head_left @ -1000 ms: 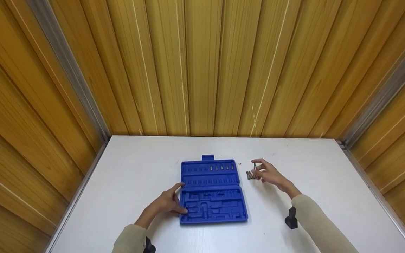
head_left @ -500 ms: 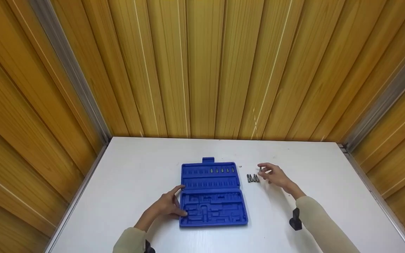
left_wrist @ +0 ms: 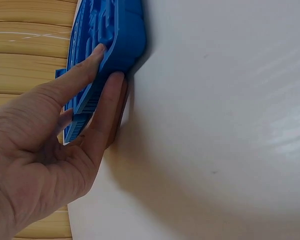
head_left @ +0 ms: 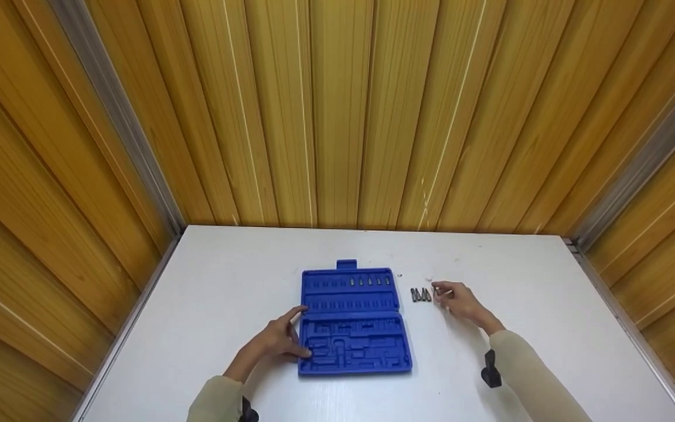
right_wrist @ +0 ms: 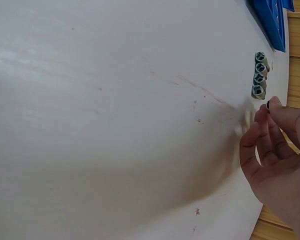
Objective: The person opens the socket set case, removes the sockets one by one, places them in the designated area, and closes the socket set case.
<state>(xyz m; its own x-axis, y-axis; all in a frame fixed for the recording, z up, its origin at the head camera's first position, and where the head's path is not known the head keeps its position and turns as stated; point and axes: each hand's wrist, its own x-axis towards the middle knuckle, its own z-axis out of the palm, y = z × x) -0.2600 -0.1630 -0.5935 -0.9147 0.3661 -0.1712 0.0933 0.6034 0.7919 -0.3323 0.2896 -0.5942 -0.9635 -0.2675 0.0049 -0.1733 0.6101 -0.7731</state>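
Note:
A blue socket case (head_left: 349, 311) lies open and flat on the white table. My left hand (head_left: 279, 339) holds its left edge. In the left wrist view, the thumb (left_wrist: 79, 77) lies over the case rim while the fingers (left_wrist: 110, 102) touch the outer wall. To the right of the case, several small metal sockets (right_wrist: 260, 78) stand in a short row, their square holes showing in the right wrist view. Just right of that row, my right hand (head_left: 459, 299) pinches another small metal socket (right_wrist: 268, 105) near the tabletop. Most of that piece is hidden by the fingers.
Several metal pieces (head_left: 370, 281) sit in the upper slots of the case's far half. A tiny dark speck (head_left: 399, 275) is on the table (head_left: 244, 258) near the case. Yellow wood-look panels (head_left: 337, 117) wall the table's back and sides.
My right hand has shifted right from over the socket row and come down beside it with the pinched socket. The left hand stays on the case edge.

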